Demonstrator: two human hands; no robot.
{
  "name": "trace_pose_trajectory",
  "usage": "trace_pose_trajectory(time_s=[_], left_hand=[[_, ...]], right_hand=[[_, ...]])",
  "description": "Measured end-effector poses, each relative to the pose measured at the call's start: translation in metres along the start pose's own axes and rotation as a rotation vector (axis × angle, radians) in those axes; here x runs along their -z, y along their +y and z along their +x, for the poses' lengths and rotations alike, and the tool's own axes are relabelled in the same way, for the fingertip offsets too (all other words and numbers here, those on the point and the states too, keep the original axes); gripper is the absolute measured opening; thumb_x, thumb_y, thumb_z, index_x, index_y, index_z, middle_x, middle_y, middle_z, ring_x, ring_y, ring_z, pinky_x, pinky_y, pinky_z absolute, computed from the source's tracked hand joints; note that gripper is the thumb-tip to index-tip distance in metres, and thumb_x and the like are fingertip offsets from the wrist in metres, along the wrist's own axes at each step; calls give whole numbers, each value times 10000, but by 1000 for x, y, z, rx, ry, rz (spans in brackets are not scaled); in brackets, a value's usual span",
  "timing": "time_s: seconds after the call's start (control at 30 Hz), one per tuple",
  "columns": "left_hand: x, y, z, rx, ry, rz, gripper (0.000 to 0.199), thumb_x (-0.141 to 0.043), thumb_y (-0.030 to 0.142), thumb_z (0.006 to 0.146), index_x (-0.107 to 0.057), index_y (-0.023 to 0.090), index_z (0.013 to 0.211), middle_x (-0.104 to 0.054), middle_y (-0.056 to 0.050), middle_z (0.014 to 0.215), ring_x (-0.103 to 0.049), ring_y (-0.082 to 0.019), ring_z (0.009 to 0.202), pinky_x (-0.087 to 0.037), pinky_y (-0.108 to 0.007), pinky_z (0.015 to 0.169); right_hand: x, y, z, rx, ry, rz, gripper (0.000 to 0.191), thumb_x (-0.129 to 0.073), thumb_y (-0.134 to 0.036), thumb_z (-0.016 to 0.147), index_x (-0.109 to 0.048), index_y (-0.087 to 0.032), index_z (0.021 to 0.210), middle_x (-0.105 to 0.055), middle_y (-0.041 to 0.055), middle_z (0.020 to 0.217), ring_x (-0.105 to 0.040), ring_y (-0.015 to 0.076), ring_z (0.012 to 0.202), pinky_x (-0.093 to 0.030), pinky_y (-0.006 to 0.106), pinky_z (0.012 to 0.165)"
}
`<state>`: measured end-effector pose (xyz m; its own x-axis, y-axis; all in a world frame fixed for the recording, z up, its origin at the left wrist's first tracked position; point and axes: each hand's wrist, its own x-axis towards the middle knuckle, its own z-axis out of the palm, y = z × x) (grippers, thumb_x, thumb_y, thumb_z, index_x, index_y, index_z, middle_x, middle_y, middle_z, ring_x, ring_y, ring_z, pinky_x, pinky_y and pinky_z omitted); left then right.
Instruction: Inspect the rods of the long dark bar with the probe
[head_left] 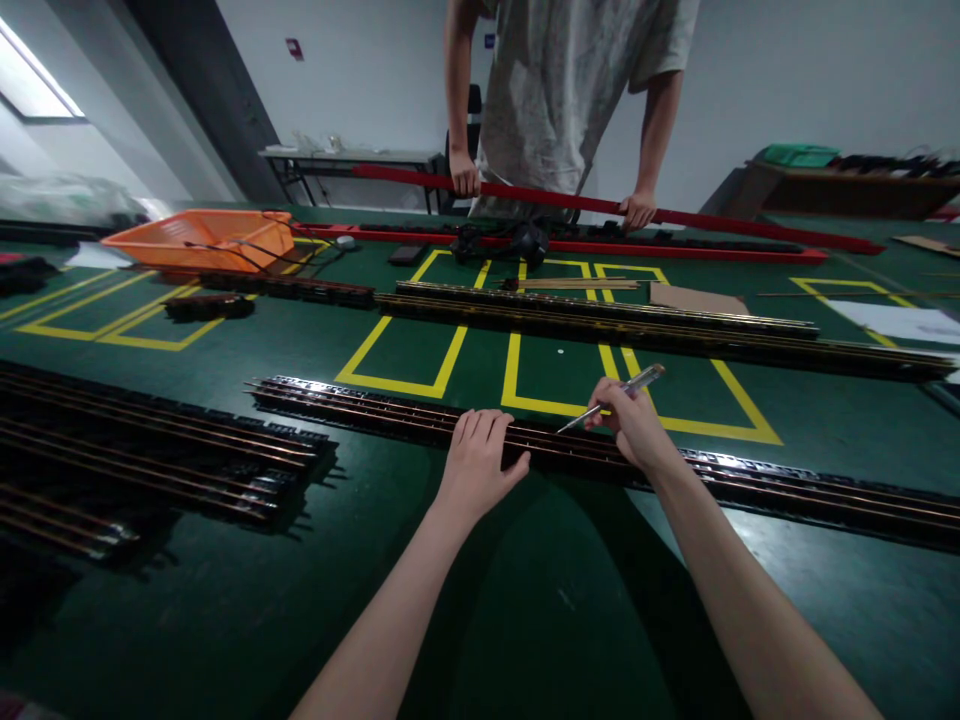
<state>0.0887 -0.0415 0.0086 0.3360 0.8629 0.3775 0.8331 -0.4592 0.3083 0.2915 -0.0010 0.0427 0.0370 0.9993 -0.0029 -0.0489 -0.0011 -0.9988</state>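
Note:
A long black rail with copper-coloured strips [360,408] lies across the green table in front of me. My left hand [480,465] is closed over it near the middle, fingers across the top and thumb at the near side. To the right, my right hand [628,425] grips a slim screwdriver [643,379] with a clear handle and a metal shaft. The screwdriver slants down to the left, its tip at the rail's upper surface, a little right of my left hand. Whether the tip touches a screw is too small to tell.
More black rails [225,470] lie at the left, and another bundle [637,335] beyond mine. An orange basket [202,240] stands at the back left. Across the table [555,600], a person holds a long red bar [547,198]. Cardboard [697,298] and yellow tape outlines are farther back.

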Motion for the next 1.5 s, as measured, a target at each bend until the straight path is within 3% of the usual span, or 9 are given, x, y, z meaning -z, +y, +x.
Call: trace_pose_trajectory(time_s=[0.43, 0.77, 1.1, 1.5], left_hand=[[-5, 0, 0, -16, 46, 47, 336, -555, 328, 822, -543, 99, 1068, -610, -117, 1071, -549, -244, 1055, -359, -458, 1033], [-5, 1, -4, -48, 71, 70, 329, -464, 163, 845, -536, 130, 1164, -600, -92, 1161, -522, -227, 1134, -285, -478, 1102], [-5, -1, -3, -67, -13, 33, 320, -424, 142, 869, -546, 134, 1165, -583, -77, 1213, -494, -206, 1185, -287, -443, 1110], [-6, -2, -3, -57, -17, 25, 317, -425, 153, 873, -539, 140, 1168, -592, -74, 1198, -514, -205, 1151, -319, -440, 1086]], right_hand=[[-1, -3, -2, -1, -24, -7, 175, -593, -253, 668, -521, -195, 521, -497, -25, 507, -480, 93, 475, -431, 238, 496], [1, 0, 0, -3, -168, -102, 157, -632, -291, 687, -588, -186, 578, -581, -6, 562, -549, 110, 541, -426, 248, 543], [-2, -2, -3, -13, -156, -31, 138, -593, -241, 692, -565, -189, 568, -560, -16, 575, -530, 104, 538, -439, 251, 543], [1, 0, 0, 12, -111, -28, 147, -592, -251, 682, -556, -183, 557, -525, -26, 553, -515, 94, 515, -438, 236, 532]])
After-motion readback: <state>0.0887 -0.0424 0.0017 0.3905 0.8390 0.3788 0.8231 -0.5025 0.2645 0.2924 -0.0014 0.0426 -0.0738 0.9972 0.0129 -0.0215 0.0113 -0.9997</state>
